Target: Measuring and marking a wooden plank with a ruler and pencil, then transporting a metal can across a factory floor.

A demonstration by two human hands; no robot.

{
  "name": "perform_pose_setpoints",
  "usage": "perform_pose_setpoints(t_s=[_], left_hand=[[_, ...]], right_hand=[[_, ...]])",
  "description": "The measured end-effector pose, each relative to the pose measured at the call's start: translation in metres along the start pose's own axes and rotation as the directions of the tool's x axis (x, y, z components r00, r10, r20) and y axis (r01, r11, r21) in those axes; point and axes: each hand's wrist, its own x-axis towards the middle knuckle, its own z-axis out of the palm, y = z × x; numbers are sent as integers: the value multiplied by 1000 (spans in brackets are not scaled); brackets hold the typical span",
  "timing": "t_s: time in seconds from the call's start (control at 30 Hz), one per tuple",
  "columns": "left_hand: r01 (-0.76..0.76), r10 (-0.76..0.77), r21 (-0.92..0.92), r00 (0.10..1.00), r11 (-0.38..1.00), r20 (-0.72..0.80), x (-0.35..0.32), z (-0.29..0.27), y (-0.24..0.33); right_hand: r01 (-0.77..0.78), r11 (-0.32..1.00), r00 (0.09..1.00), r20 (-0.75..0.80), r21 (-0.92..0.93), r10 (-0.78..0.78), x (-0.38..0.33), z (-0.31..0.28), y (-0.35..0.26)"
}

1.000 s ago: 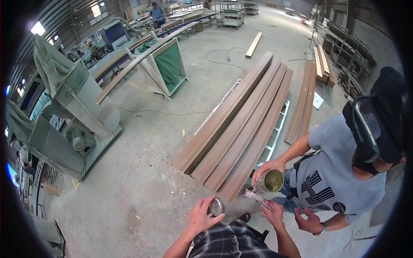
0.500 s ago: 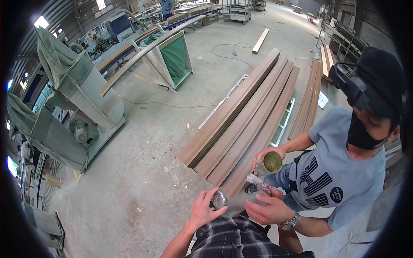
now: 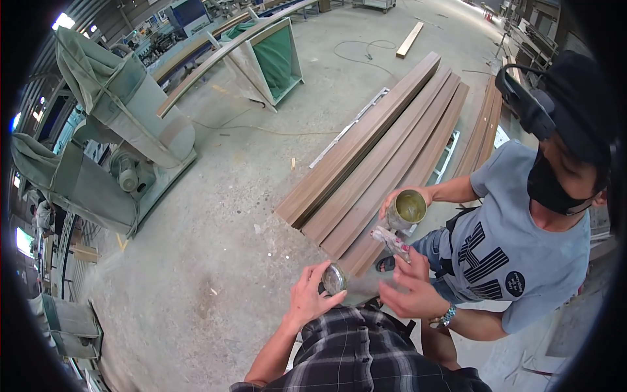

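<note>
My left hand (image 3: 307,297) is closed round the edge of a shiny round lid (image 3: 334,278), thumb and fingers on opposite sides. My right forearm (image 3: 439,347) passes under the watch-wearing wrist of a co-worker. Beyond that wrist, my right hand (image 3: 416,264), partly covered, appears to grip a crumpled white-and-red tube (image 3: 390,241). A co-worker's hand (image 3: 408,297) lies in front with its fingers pointing left. The co-worker's other hand (image 3: 386,204) holds an open can (image 3: 410,208) with olive-coloured stuff inside, just beyond the tube.
Long brown boards (image 3: 372,150) lie side by side ahead. The co-worker (image 3: 503,242), masked and in a grey shirt, stands close at right. A dust collector (image 3: 127,176) stands at left, a green-lined frame (image 3: 277,62) farther back. A cable (image 3: 281,133) crosses the floor.
My view has tilted down, so the boards and machines sit higher in the picture. The lid and the tube stay gripped. The co-worker's can has tipped slightly, showing more of its inside.
</note>
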Motion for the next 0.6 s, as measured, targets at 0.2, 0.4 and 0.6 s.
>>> perform_pose_setpoints(t_s=[0.2, 0.4, 0.6], left_hand=[[-9, 10, 31, 1000, 999, -17, -3, -3, -3], [13, -13, -16, 999, 1000, -34, -10, -7, -2], [18, -18, 25, 999, 1000, -28, -16, -5, -8]], right_hand=[[-194, 396, 981, 173, 898, 88, 23, 7, 22], [-481, -721, 543, 815, 499, 202, -14, 52, 89], [-328, -938, 370, 929, 109, -22, -2, 43, 95]])
